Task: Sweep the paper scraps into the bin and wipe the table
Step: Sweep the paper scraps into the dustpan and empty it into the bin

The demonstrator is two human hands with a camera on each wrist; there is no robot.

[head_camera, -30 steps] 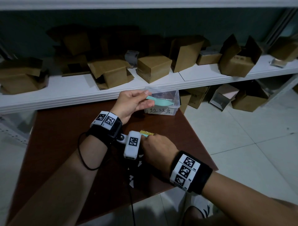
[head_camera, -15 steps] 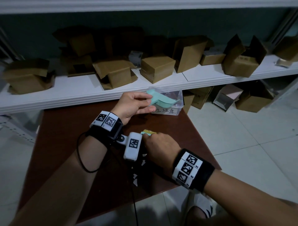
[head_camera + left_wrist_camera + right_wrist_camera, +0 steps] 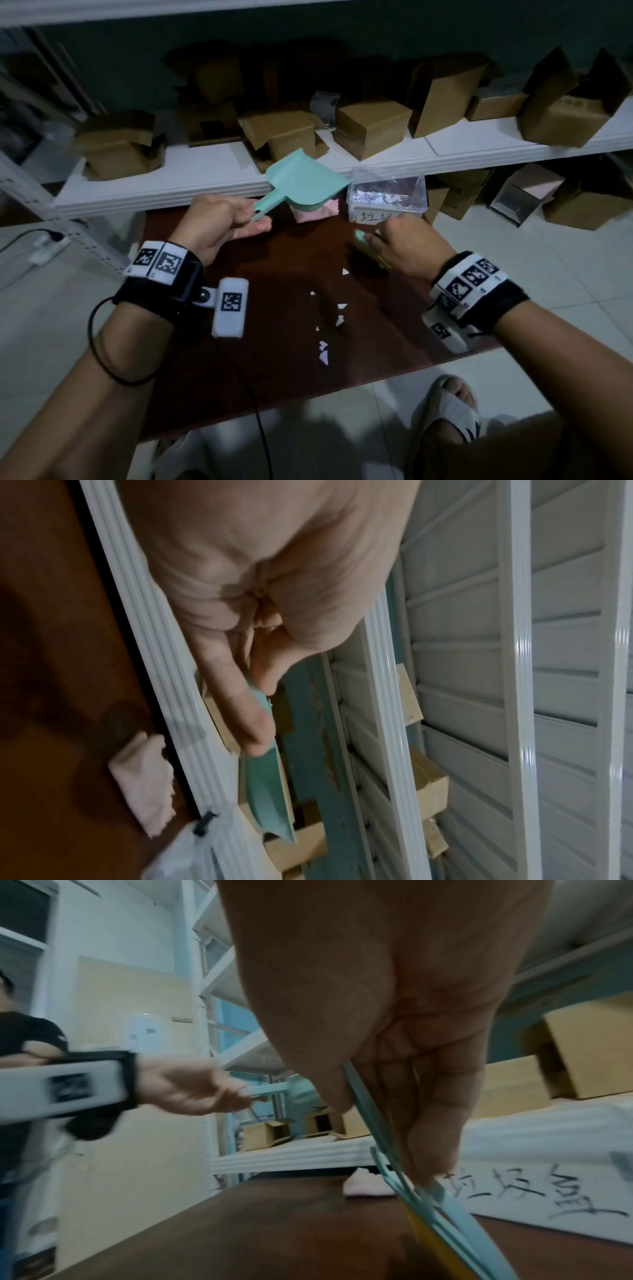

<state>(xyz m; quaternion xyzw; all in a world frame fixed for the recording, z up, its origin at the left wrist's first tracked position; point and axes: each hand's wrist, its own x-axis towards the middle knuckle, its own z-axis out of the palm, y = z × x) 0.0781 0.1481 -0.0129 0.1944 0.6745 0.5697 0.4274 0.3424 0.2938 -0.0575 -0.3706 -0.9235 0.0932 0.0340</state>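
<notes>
Hiding most of brush [image 3: 361, 237]: right hand [image 3: 407, 253]; bristles unseen.

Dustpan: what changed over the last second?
The left hand lifted the dustpan off the clear bin and swung it up and left, pan now tilted above the pink cloth. The right hand moved the brush right, toward the bin. Paper scraps now show on the table. Both grips and the bin's place unchanged.
</notes>
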